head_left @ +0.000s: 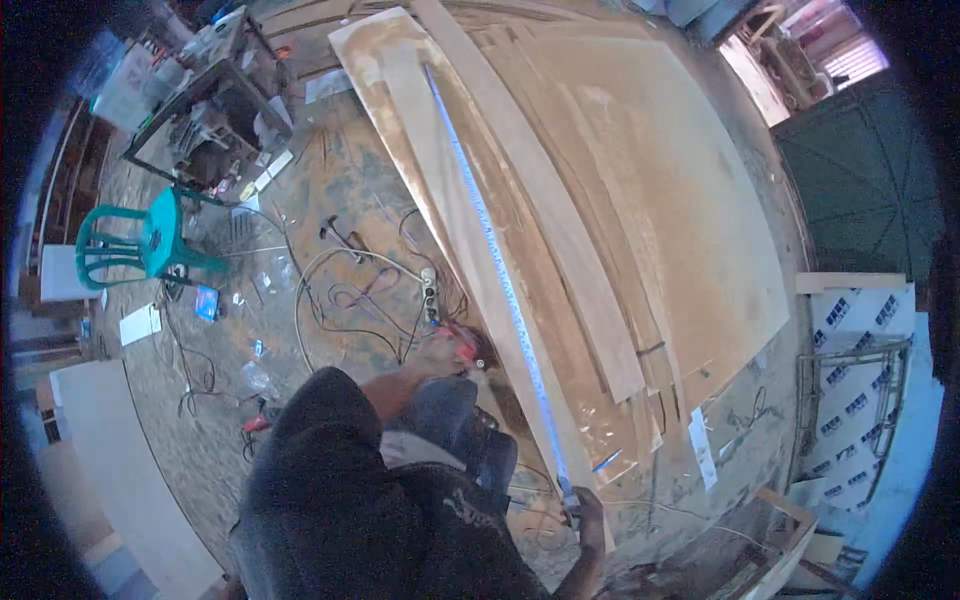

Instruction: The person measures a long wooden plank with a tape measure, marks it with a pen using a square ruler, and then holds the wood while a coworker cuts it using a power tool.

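A long tape measure blade [492, 240], glinting blue, stretches along a narrow wooden board [470, 200] from its far end to the near end. At that near end my right hand [590, 515] closes around the tape measure's case [570, 496]. My left hand [440, 355] is beside the board's left edge, closed around a red object [466, 351] with a dark part. Its kind is hard to make out, and part of it is hidden by the hand. A second long wooden strip [560, 190] lies to the right of the measured board.
Large wooden sheets [690, 190] lie under and right of the strips. On the floor at left are a hammer [342, 238], looped cables [350, 300], a power strip [429, 285] and a red tool [258, 424]. A green plastic chair [150, 240] stands near a cluttered workbench [190, 80].
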